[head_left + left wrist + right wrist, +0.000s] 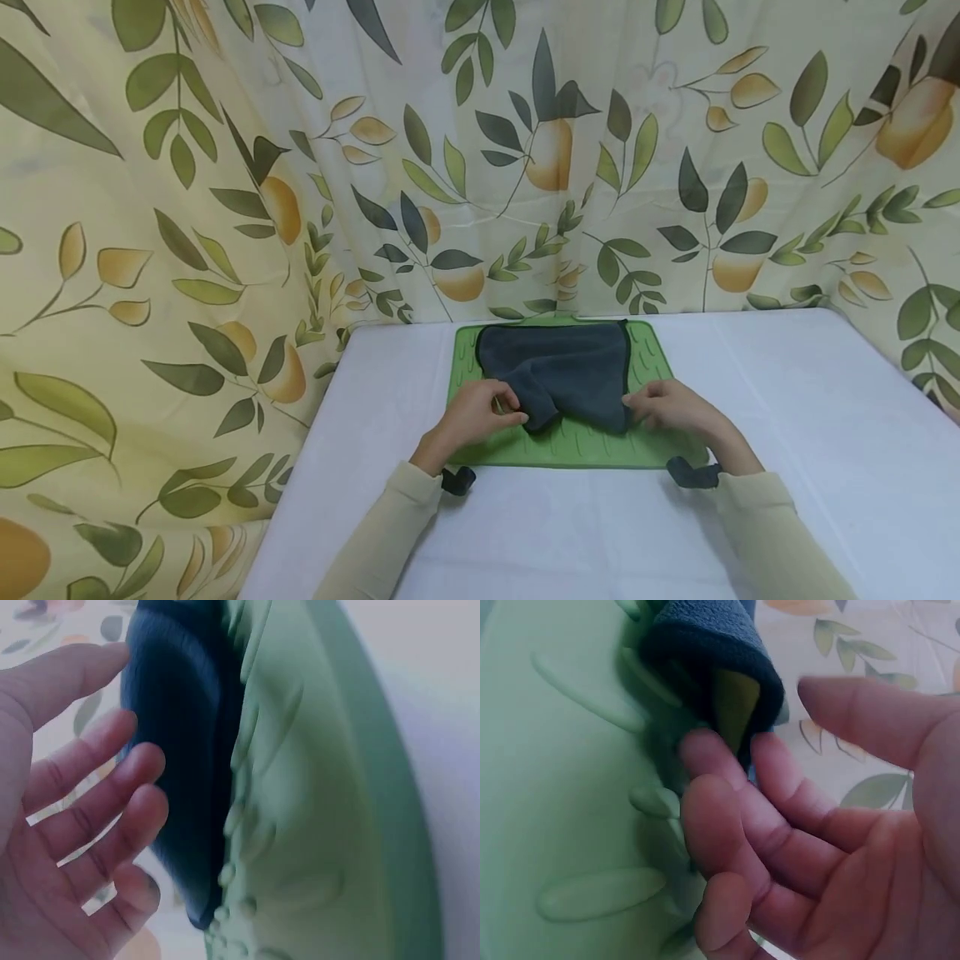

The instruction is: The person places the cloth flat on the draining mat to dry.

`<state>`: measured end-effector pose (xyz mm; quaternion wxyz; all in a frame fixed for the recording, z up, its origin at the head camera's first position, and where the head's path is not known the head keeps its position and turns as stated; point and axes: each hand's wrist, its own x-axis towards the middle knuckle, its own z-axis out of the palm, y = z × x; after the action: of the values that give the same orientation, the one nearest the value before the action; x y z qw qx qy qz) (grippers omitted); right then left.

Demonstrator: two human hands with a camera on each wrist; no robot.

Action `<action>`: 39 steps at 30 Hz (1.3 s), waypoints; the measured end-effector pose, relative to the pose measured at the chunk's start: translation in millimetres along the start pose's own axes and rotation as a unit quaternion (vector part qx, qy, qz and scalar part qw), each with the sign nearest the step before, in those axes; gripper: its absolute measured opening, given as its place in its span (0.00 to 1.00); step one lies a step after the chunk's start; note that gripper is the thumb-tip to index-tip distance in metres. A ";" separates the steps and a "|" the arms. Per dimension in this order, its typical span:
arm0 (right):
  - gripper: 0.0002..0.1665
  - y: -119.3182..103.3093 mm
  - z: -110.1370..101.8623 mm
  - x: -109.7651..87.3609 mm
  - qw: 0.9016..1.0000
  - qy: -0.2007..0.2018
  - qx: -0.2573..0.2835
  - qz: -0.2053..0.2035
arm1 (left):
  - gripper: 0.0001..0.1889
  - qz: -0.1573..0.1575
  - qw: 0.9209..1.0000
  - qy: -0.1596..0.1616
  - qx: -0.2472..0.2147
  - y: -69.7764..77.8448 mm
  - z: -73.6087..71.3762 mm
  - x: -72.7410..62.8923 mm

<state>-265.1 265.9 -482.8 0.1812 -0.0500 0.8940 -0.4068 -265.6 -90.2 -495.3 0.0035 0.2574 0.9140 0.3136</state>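
A dark blue-grey cloth (573, 367) with black edging lies rumpled on a green mat (510, 450) with raised ridges. Its near left part is bunched up in a fold. Beside that fold is my left hand (480, 412), fingers loosely bent and thumb apart from them; in the left wrist view the fingertips (146, 761) are right at the cloth. At the cloth's near right corner, my right hand (675, 407) has its fingers (712, 814) by the lifted edge, which shows a yellowish underside. The right thumb stands away from the fingers.
The mat lies on a table with a white cover (562, 533). A patterned curtain (465, 167) with leaves and fruit hangs behind and to the left. Dark straps (692, 473) sit at both wrists, below light sleeves.
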 end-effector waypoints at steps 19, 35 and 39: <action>0.19 -3.8 9.6 -5.7 0.999 -0.028 -0.020 -0.029 | 0.18 0.035 0.964 0.044 0.258 30.3 29.6 -0.5; 0.17 -7.8 -3.9 -5.2 0.999 -0.006 0.009 -0.031 | 0.04 0.020 0.979 0.086 0.183 31.1 16.0 -0.2; 0.16 -5.4 -11.0 -6.0 0.999 0.014 0.033 -0.032 | 0.05 0.005 0.988 0.079 0.129 23.1 -1.5 -2.2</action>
<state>-263.8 271.5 -470.4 0.1568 -0.0671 0.8805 -0.4423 -253.1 -76.7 -481.1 -0.1040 0.2346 0.9428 0.2126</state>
